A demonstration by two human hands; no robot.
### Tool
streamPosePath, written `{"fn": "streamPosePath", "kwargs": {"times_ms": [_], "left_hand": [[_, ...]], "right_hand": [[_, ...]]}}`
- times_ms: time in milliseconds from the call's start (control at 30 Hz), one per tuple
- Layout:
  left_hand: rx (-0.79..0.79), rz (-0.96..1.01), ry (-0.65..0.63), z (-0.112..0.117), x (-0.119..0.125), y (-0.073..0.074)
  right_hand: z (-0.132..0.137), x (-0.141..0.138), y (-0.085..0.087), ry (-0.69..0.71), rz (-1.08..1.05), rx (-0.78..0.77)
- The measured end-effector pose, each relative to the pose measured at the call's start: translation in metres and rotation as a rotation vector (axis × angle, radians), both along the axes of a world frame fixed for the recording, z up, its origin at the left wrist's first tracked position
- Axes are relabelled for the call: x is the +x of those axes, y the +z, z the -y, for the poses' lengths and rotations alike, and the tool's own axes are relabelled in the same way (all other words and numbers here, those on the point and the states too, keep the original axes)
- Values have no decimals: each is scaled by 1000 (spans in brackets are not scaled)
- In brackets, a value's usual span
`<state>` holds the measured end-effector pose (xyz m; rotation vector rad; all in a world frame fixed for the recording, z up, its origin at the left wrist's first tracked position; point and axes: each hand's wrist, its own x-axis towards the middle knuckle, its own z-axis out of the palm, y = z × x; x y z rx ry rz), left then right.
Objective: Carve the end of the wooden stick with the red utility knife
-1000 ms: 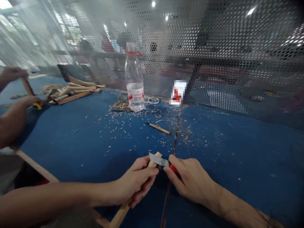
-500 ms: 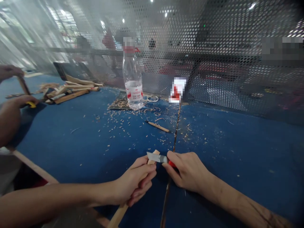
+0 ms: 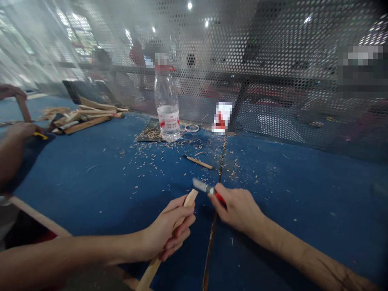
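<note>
My left hand [image 3: 168,232] is wrapped round a pale wooden stick [image 3: 190,199], whose upper end pokes out above my fingers and whose lower end runs off toward the frame's bottom. My right hand [image 3: 239,210] grips a red-handled knife [image 3: 203,187]; its grey blade points left, just above and clear of the stick's tip. Both hands hover low over the blue table [image 3: 303,190].
Wood shavings [image 3: 169,155] litter the table around a clear water bottle [image 3: 166,107] and a short pencil-like stick [image 3: 198,162]. A pile of wooden pieces [image 3: 85,117] lies far left, where another person's hands [image 3: 13,137] work. A perforated metal screen [image 3: 273,60] backs the table.
The knife blade has swept forward off the end of the stick and now sits above its tip. My left hand has stayed on the stick.
</note>
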<state>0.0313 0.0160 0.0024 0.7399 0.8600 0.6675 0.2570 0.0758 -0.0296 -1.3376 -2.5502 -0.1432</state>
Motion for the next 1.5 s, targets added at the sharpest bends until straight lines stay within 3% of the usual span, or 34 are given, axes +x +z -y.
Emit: {"fn": "streamPosePath", "kwargs": {"times_ms": [67, 133, 433, 733, 800, 933, 1000, 1133, 1267, 1500], "left_hand": [[29, -35, -7, 4, -2, 0], [68, -72, -19, 4, -4, 2], [91, -89, -36, -5, -2, 5], [34, -4, -109, -6, -4, 1], [33, -22, -110, -2, -6, 1], [133, -155, -85, 7, -10, 3], [176, -211, -36, 8, -9, 4], [169, -279, 33, 4, -2, 11], [201, -310, 21, 3, 1, 16], [183, -259, 11, 3, -1, 8]], "right_hand": [[-7, 8, -1, -129, -26, 1], [-10, 14, -1, -155, -61, 17], [21, -10, 15, 191, -209, -44], [18, -12, 5, 224, -78, 32], [8, -6, 3, 174, -40, 0], [-21, 18, 1, -190, 57, -8], [-31, 27, 1, -276, 91, 9], [-34, 29, 3, -323, 183, -21], [-31, 23, 5, -336, 241, -56], [-33, 24, 6, -333, 227, -76]]}}
